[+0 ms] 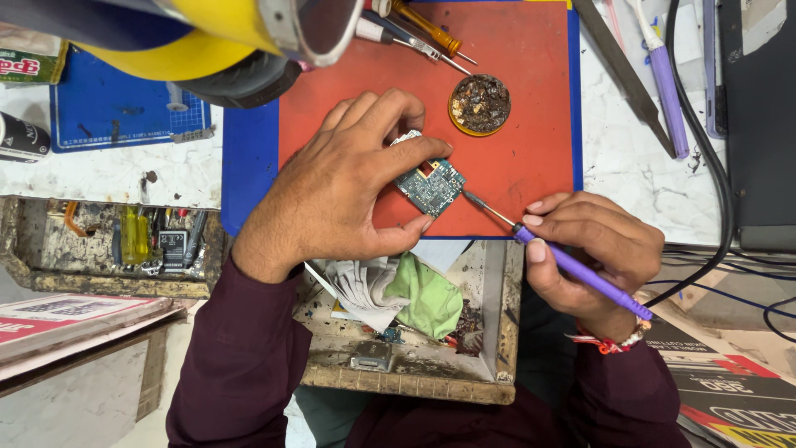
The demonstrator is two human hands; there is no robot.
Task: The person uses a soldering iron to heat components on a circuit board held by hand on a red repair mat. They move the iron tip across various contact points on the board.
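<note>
**Head view: a circuit board pinned on the red mat under a soldering iron**

Head view, nearest to the person: an open wooden drawer (506, 332) sits below the desk edge. It holds a green cloth (429, 294), crumpled white tissue (361, 286) and small loose parts, probably so that wiping material is close under the hands.

Just above it, the right hand (593, 253) has its grip closed around a purple soldering iron (580, 272), held like a pen with the fingers near the front. This low hold seems chosen for fine control. The metal tip (485, 207) points up and left and comes to the right edge of the circuit board; whether it really touches, I cannot tell.

The left hand (348, 191) lies flat over the left part of the small green circuit board (431, 184). Its grip is a pinch: the thumb is at the lower edge and a finger at the upper edge, so the board stays steady while the right side is left free for the tip.

The board rests on the red mat (531, 133), which lies on a blue mat (249, 158), likely to protect the desk (622, 166) from heat.

Farther away, a round tin with dark residue (480, 104) stands near the board, within short reach of the iron. At the far edge of the mat lie screwdrivers (423, 33), and to the right a second purple tool (667, 83) and black cables (713, 174).
</note>
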